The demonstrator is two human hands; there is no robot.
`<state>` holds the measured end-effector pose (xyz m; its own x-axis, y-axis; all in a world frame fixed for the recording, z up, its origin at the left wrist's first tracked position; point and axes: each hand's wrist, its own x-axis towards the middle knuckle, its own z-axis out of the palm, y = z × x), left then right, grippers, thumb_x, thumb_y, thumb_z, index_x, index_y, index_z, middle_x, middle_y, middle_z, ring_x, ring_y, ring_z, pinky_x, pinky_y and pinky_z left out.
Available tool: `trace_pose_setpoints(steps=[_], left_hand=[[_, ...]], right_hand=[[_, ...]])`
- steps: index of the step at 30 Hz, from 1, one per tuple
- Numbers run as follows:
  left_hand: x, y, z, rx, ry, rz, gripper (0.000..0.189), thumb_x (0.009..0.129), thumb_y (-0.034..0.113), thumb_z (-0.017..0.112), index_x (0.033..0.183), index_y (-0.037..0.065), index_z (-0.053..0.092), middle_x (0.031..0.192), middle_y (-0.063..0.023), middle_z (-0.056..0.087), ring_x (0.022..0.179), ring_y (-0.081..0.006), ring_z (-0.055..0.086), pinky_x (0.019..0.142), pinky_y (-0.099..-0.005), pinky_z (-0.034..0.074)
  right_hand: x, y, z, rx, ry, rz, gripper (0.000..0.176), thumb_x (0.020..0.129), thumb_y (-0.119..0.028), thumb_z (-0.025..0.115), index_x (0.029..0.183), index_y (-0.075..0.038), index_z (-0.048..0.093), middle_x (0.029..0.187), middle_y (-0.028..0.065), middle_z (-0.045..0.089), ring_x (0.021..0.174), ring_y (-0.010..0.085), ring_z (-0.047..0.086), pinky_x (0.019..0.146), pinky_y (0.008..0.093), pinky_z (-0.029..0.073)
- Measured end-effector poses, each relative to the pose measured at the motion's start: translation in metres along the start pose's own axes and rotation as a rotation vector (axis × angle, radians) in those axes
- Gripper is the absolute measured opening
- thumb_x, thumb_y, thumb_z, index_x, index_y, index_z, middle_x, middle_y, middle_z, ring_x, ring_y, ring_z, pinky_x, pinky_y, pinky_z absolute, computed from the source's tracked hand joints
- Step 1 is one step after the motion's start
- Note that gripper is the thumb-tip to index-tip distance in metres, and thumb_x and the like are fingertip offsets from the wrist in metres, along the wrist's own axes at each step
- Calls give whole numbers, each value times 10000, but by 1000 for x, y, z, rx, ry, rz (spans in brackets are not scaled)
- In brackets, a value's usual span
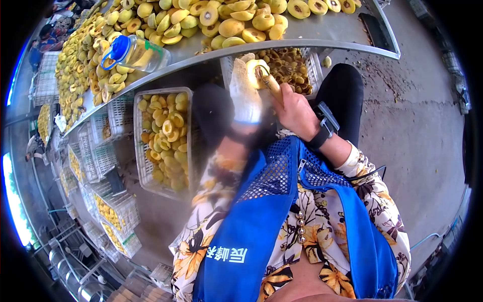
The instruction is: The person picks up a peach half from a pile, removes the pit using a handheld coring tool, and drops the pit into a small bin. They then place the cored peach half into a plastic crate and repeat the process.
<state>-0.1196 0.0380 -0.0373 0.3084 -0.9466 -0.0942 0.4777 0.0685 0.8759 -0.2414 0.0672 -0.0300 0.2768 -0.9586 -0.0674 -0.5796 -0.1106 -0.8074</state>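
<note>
My left hand (245, 98), in a stained white glove, holds a yellow halved fruit (258, 72). The bare fingers of my right hand (297, 110) are wrapped round the wooden handle of a small tool (272, 88), whose tip is at the cut face of the fruit. Below both hands, between my knees, stands a white crate (314, 68) holding brown pits or scraps. Halved yellow fruits (231, 27) are heaped on the metal table (201, 53) just beyond my hands.
A clear bottle with a blue cap (143, 54) lies at the table's edge. A white crate of fruit halves (139, 171) stands on the floor at the left, with more stacked crates (118, 209) beyond. A dark flat object (373, 30) rests at the table's right end.
</note>
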Motion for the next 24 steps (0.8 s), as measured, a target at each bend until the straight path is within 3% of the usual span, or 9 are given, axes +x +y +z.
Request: trace_pose_setpoints(steps=[2, 8, 10, 13, 14, 20, 24], left_hand=[[2, -8, -3, 251, -9, 209, 452, 972, 391, 351, 1029, -3, 563, 927, -95, 612, 804, -163, 588, 751, -266, 479], [16, 2, -20, -41, -134, -198, 443, 970, 378, 343, 1001, -5, 563, 840, -108, 612, 736, -191, 604, 677, -293, 497], [14, 7, -17, -133, -173, -265, 456, 965, 397, 334, 991, 2, 561, 830, -123, 612, 731, -204, 604, 676, -293, 499], [8, 2, -6, -13, -67, -96, 462, 968, 398, 323, 995, 1, 557, 836, -126, 614, 736, -207, 604, 682, -295, 500], [11, -2, -10, -159, -83, -152, 444, 975, 375, 321, 1016, 0, 554, 858, -116, 614, 750, -202, 605, 695, -294, 501], [9, -11, -9, 192, -83, 148, 413, 981, 335, 337, 1042, -9, 556, 894, -86, 607, 791, -157, 590, 706, -264, 493], [20, -2, -25, 340, -249, 41, 415, 965, 350, 380, 1000, -11, 581, 885, -74, 607, 757, -131, 575, 677, -251, 480]], right_hand=[[-1, -6, -2, 34, -15, 12, 213, 807, -113, 542, 896, 39, 423, 679, 284, 556, 689, 459, 557, 597, 493, 428], [1, -5, -3, -23, -124, 46, 201, 764, -64, 516, 899, 50, 420, 678, 303, 548, 706, 469, 556, 621, 498, 432], [-1, -4, 4, -4, -69, 59, 203, 762, -61, 514, 902, 53, 421, 678, 305, 548, 707, 470, 556, 621, 497, 433], [0, -4, 8, 36, -14, 57, 202, 762, -62, 514, 900, 54, 424, 677, 304, 548, 709, 472, 556, 624, 498, 432], [1, -4, 8, 50, 3, 55, 201, 762, -63, 514, 899, 54, 425, 677, 303, 548, 710, 472, 555, 626, 499, 432], [0, -15, 2, 113, -18, 128, 192, 762, -61, 505, 890, 60, 430, 681, 308, 547, 728, 473, 555, 637, 504, 429], [2, -3, 2, 37, -150, 97, 195, 766, -68, 499, 893, 65, 432, 689, 312, 545, 738, 474, 551, 638, 501, 428]])
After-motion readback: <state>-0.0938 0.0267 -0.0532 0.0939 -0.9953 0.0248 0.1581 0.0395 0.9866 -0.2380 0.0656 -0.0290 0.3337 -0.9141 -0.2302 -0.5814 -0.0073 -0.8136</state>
